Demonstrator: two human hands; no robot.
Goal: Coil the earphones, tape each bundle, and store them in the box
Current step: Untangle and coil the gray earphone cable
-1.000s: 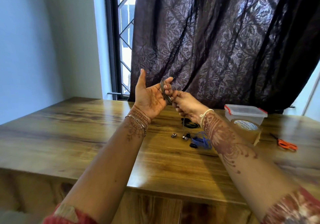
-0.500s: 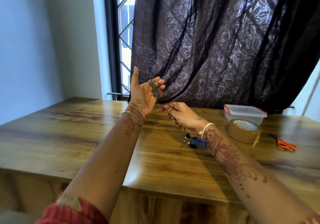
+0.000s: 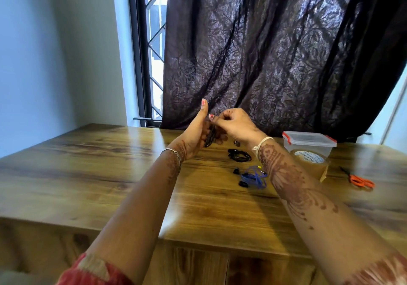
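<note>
Table holds what it held a second ago: box at the far right with its lid on, tape just in front of it, scissors off to the right. None of them has moved.

Hands are where the change lies. The left hand stands raised over the wood, thumb straight up, fingers bent over the coil wound round them. The right hand was down near the table half a second ago, drawing the cord taut. It has since come up and sits over the left fingers, knuckles curled, thumb and finger pinching the cord at the top of the coil.

Two more sets lie on the table under the right wrist. The black set, farther from the person, is gathered in a loop. The blue set, nearer, is a loose tangle. I can make out no tape on either.

One earbud hangs just below the right hand, clear of the wood, where a second ago the buds lay on the table. That suggests little cord is left to wind. This set looks almost coiled, and taping should come next. That step needs a hand free for the tape while the other keeps the loops from springing open. Whether the box holds anything yet I cannot tell.
</note>
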